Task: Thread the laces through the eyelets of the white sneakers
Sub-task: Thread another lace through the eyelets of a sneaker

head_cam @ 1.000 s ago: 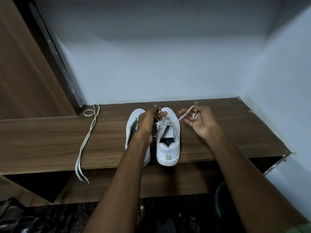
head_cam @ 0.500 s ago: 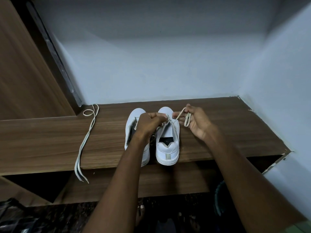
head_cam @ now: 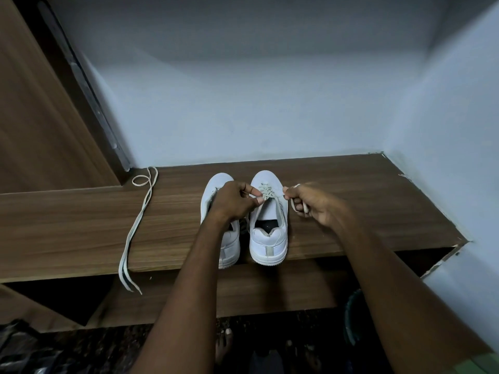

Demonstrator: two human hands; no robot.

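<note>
Head view: two white sneakers side by side on wooden shelf (head_cam: 351, 190), heels toward camera. Right sneaker (head_cam: 268, 233) has lace (head_cam: 266, 191) crossed through front eyelets only; rear eyelets unthreaded. Left hand (head_cam: 233, 202) pinches lace end at tongue. Right hand (head_cam: 314, 206), at 3 o'clock of shoe, grips other end. Left sneaker (head_cam: 225, 238) looks unlaced. Spare lace (head_cam: 137, 225) lies loose at 9 o'clock, untouched. Judgement: well under half done.

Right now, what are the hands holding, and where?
Both hands pinch the lace on the right sneaker: left hand beside the eyelets, right hand near its loose end.
</note>
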